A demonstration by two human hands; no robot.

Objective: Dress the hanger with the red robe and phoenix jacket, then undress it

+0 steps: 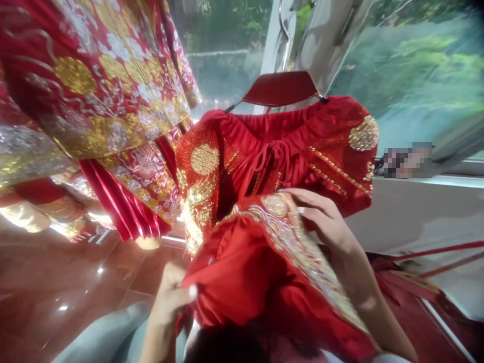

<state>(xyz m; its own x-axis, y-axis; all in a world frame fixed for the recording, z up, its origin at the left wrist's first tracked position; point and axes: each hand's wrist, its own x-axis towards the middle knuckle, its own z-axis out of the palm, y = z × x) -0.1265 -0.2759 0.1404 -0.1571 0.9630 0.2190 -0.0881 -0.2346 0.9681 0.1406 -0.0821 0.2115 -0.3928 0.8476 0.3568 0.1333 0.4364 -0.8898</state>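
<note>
In front of me a red embroidered garment (238,272) is lifted, its plain red lining facing me and a gold-and-silver embroidered panel along its right side. My left hand (174,290) is closed on the lining at the lower left, thumb on top. On the upper right, the fingers of my right hand (321,212) lie bent over the embroidered edge; its thumb is hidden. Right behind hangs a red sequined top (200,161) with a gathered neckline, a tied cord bow (274,154) and gold round motifs. Whether the two pieces are joined I cannot tell.
The top hangs from a dark red hanger (282,88) with a metal hook (284,40) before a window. More red, gold and silver embroidered garments (113,75) hang at the left. Shiny reddish floor tiles (94,282) lie below. A red item with straps (412,287) is at the lower right.
</note>
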